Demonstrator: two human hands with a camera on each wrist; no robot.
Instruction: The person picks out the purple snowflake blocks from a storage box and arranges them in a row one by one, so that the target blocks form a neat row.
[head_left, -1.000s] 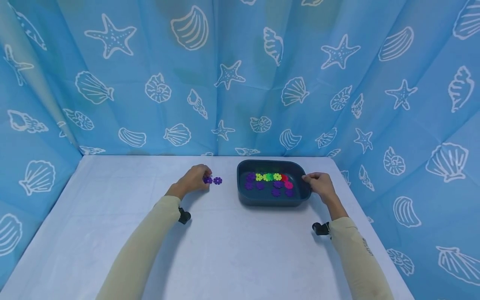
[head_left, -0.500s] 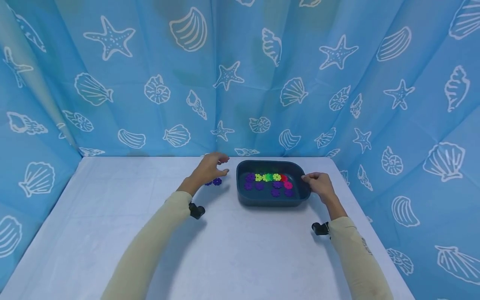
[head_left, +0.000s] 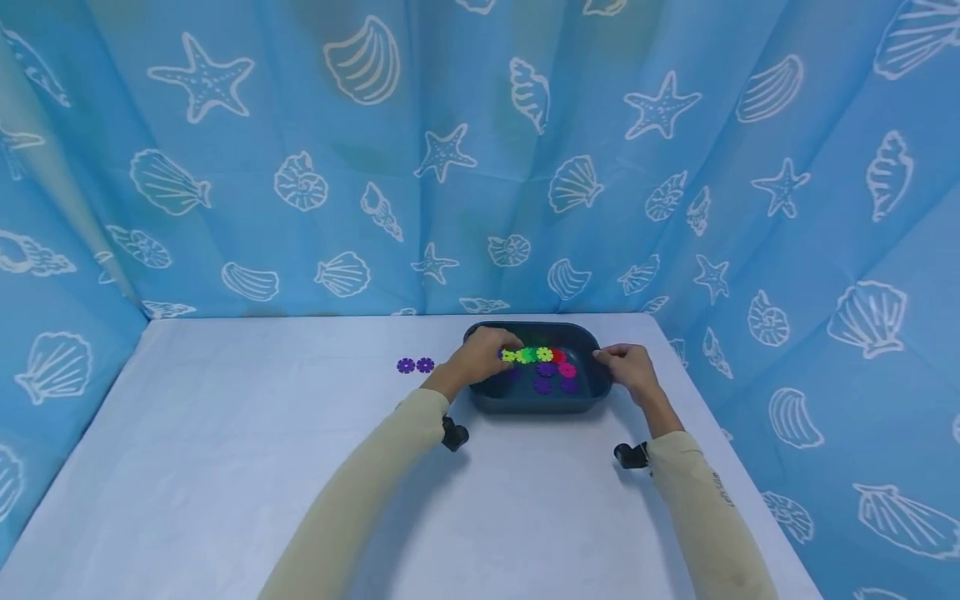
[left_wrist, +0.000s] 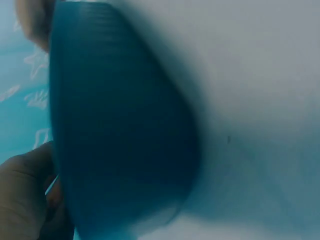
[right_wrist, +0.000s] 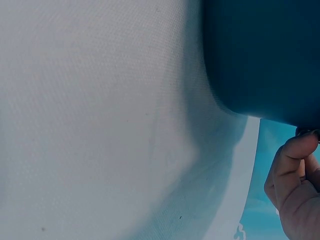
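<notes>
A dark blue-grey plastic tub [head_left: 536,403] stands toward the back of the white table, holding several notched, flower-shaped plastic discs. Yellow [head_left: 544,354], green, red, pink [head_left: 567,370] and purple [head_left: 543,386] discs show inside. My left hand [head_left: 480,357] reaches over the tub's left end, thumb and fingers spread apart right by the leftmost discs, partly covering them. On the right, my right hand [head_left: 630,367] pinches the tub's rim between thumb and fingers. Two purple discs [head_left: 406,365] lie side by side on the table, left of the tub. The left wrist view shows mostly the tub's wall [left_wrist: 120,120].
The white tabletop [head_left: 225,467] extends to the front and left of the tub. Behind it and along both sides hangs a blue curtain [head_left: 465,208] printed with shells and starfish. A small black wrist camera [head_left: 454,434] sits at each sleeve.
My left hand has left the two purple discs on the table and moved right, over the tub's left end. The right hand stays on the rim. The head view has shifted slightly.
</notes>
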